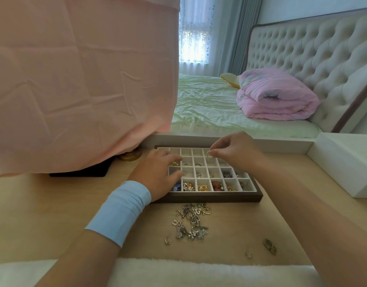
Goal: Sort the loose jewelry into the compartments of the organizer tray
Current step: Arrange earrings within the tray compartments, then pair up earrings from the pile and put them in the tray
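One view only: head cam, wide-angle, facing forward and down, close in. Right hand (236, 150) pinching a small jewelry piece (208, 153) sits mid-frame; organizer tray (207, 198) directly under that grip, bed (209, 104) beyond it.

No lettering, label, brand, number or sign can be read on the dark wooden organizer tray with white compartments (209, 198), the loose silver and gold jewelry (191, 221) or the pale wooden table (43, 204)
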A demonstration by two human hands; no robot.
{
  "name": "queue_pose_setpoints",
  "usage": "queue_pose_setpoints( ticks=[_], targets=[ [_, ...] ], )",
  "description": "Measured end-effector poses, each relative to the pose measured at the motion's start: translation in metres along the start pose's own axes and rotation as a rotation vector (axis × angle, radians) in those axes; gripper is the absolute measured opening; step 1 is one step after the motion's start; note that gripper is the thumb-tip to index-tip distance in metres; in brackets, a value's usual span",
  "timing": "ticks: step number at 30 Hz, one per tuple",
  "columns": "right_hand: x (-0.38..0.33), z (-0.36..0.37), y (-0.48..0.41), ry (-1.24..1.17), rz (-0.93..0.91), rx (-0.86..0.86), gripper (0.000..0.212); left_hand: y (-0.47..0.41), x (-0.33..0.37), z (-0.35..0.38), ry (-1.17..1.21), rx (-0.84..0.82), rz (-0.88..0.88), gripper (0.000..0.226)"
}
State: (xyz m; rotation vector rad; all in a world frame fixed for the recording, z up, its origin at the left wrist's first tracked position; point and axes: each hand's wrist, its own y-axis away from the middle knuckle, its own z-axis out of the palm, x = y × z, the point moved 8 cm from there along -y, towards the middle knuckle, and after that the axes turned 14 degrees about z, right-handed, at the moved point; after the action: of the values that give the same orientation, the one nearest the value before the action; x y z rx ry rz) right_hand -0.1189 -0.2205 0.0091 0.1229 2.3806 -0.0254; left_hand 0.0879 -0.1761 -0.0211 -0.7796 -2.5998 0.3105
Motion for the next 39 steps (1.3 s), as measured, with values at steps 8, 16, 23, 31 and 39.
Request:
queue_pose_setpoints(
  ticks=[8, 16, 23, 31, 39],
  targets=[
    [-0.005, 0.019, -0.012, 0.425, -0.032, -0.002, 0.005, -0.002, -0.006, 0.009, -0.012, -0.029, -0.008, 0.044],
    [-0.012, 0.028, -0.013, 0.628, -0.071, 0.038, 0.012, -0.002, -0.006, 0.012, -0.021, -0.016, -0.012, 0.043],
    [-0.007, 0.022, -0.004, 0.605, -0.058, 0.009, 0.018, -0.003, -0.002, 0.009, -0.059, -0.023, -0.015, 0.043],
    [-0.002, -0.02, 0.054, 0.447, -0.091, -0.153, 0.01, -0.008, 0.065, -0.007, -0.001, 0.087, 0.169, 0.022],
    [0.045, -0.025, 0.128, 0.566, 0.102, -0.531, 0.016, 0.006, 0.158, 0.039, 0.093, -0.261, 0.388, 0.015]
  ],
)
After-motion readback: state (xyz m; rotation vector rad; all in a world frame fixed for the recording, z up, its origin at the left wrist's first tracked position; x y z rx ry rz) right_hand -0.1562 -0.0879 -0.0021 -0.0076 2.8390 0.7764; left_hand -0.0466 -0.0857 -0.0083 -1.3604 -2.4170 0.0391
